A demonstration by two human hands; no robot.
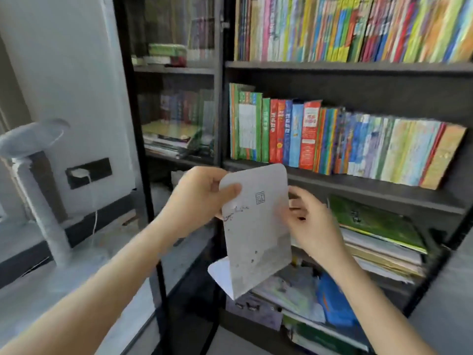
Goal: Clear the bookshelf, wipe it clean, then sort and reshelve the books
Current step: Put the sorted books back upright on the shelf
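Gripping a speckled, round-cornered, L-shaped white bookend is the left hand.

Left of me a white lamp stands on the grey desk; beyond it, a white charger sits in a wall socket.

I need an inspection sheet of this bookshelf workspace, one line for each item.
Surface: dark shelf boards, loaded.
Job's things: upright books on two shelves; flat stacks below; white bookend in hand.
Clutter: nothing seen.
Grippers: left hand grips the bookend's top corner; right hand at its right edge, grip blurred.
Cables: white cable hangs from a wall plug.
Surroundings: desk lamp, glass door at left.
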